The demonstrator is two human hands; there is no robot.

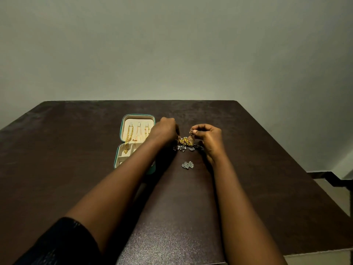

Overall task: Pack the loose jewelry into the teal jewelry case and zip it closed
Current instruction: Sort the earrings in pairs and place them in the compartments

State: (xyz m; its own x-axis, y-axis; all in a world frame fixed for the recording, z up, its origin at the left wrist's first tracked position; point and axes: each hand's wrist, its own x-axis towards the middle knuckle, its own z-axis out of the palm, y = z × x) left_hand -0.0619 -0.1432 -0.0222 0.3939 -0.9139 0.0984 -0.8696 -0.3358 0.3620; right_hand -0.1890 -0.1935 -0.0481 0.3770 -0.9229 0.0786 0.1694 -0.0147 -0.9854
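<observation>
The teal jewelry case lies open on the dark table, cream lining up, with gold chains hanging in its lid half. My left forearm crosses over its near half. My left hand is curled at the left edge of a pile of gold jewelry; whether it grips anything is hidden. My right hand pinches a small gold earring just above the pile. Dark silver pieces lie just in front of the pile, and a silver pair lies nearer to me.
The brown table runs to a pale wall behind. Its right edge drops off to the floor, where a dark frame shows.
</observation>
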